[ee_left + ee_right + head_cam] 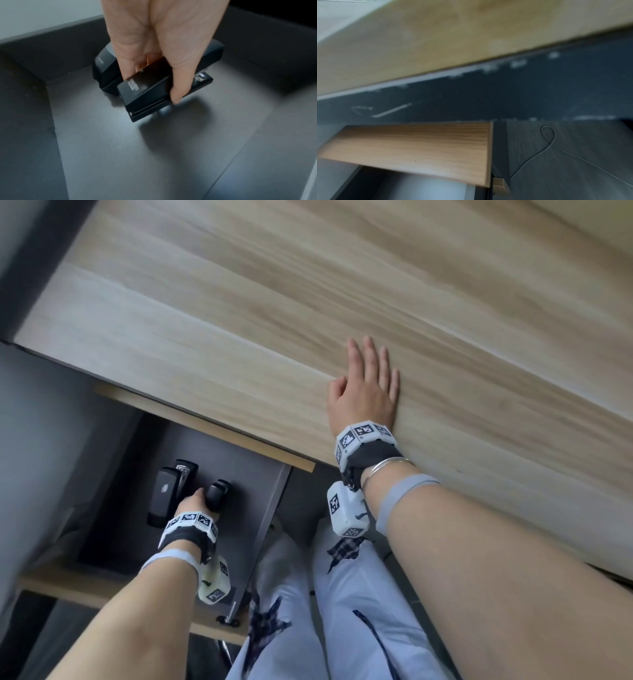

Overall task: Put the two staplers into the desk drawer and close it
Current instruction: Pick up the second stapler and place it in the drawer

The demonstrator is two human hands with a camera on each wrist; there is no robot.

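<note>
A light wood-grain desk top (308, 302) runs diagonally across the head view, with a grey wall to its left. Under its near edge a dark grey drawer (250, 474) with a pale wooden front panel (85, 587) stands pulled out. From the right wrist view, the desk's underside, a wooden panel and a dark floor with a thin looping cable (547, 136) show, all blurred.

The person's right hand (364, 385) lies flat on the desk top near its front edge, fingers straight and together, holding nothing.

The left hand (164, 44) reaches down into the drawer and grips a black stapler with pale lettering on its top (145, 93); the thumb (180, 83) curls down one long side and the fingers (128, 65) press the other. This stapler is tilted, its near end raised off the drawer floor above its own shadow. Just behind it, touching or nearly touching, a second, bulkier black stapler (104, 67) rests on the drawer floor close to the left wall. In the head view that second one (164, 494) lies just left of the left hand, the held one (217, 493) just beyond the knuckles. The person's light blue trousers (342, 611) fill the lower middle of that view.
</note>
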